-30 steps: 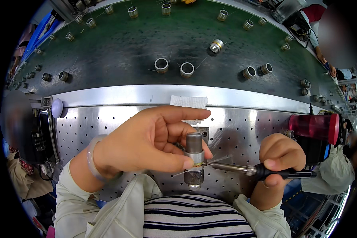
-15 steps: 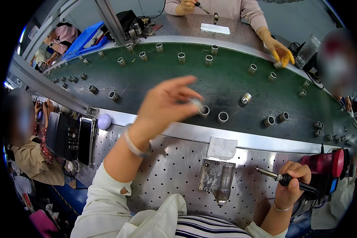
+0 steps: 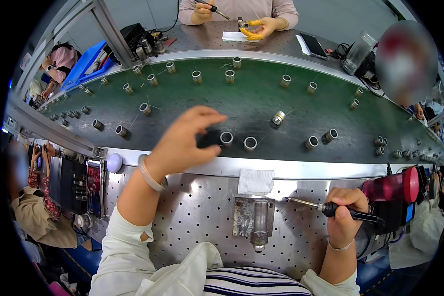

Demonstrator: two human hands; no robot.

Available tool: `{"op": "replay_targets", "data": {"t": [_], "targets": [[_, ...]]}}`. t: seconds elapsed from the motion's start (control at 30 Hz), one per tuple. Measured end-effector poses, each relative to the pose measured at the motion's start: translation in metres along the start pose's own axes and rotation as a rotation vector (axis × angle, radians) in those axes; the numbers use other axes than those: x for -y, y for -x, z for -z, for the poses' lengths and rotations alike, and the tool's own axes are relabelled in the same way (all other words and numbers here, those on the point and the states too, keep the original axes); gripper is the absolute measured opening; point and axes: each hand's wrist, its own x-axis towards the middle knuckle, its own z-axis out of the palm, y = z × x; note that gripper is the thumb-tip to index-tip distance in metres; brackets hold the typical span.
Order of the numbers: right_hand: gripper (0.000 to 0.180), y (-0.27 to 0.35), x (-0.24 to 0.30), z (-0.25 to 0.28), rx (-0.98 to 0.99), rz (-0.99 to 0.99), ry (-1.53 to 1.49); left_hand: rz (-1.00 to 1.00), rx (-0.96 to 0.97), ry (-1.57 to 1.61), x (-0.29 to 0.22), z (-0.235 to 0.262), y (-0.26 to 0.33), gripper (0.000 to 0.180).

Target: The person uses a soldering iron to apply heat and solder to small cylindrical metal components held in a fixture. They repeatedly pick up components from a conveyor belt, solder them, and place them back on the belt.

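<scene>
My left hand (image 3: 185, 140) is over the green belt (image 3: 261, 103), its thumb and fingers spread with nothing between them. Just right of its fingertips stands a small metal cylinder (image 3: 226, 138) with an open top, and a second cylinder (image 3: 250, 143) is beside that one. Left of the hand is another metal cylinder (image 3: 145, 108) with thin wires. My right hand (image 3: 348, 212) is closed around a soldering iron (image 3: 330, 208), whose tip points left over the perforated metal table (image 3: 197, 217). Left of the tip, a shiny metal cylinder (image 3: 259, 222) lies on a stained block (image 3: 242, 217).
A folded white cloth (image 3: 255, 181) lies at the table's far edge. At the right stands a red container (image 3: 392, 186); a purple ball (image 3: 114, 163) sits at the left. Across the belt, a co-worker's yellow-fingertipped hand (image 3: 264, 28) holds a small part. Several more cylinders dot the belt.
My left hand has opened and moved back from the cylinders; the small metal piece at its fingertips is gone. A cylinder now stands to its left. The view has shifted right.
</scene>
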Motion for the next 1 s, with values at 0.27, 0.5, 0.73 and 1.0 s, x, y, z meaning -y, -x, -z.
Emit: {"op": "replay_targets", "data": {"t": [0.27,0.5,0.73,1.0], "targets": [[0.026,-0.001,-0.002,-0.003,0.008,0.031,-0.056,0.132,-0.121,0.034,-0.006,-0.039,0.002,0.027],[0.029,0.001,0.001,-0.006,-0.012,0.029,-0.032,0.531,0.460,1.016,-0.055,-0.034,0.015,0.030],[0.019,0.003,-0.005,0.002,0.130,0.114,-0.149,0.518,0.698,1.151,-0.058,-0.050,0.023,0.052],[0.022,-0.001,0.002,0.002,0.318,0.162,-0.040,0.366,0.478,1.225,-0.063,-0.057,0.033,0.035]]}}
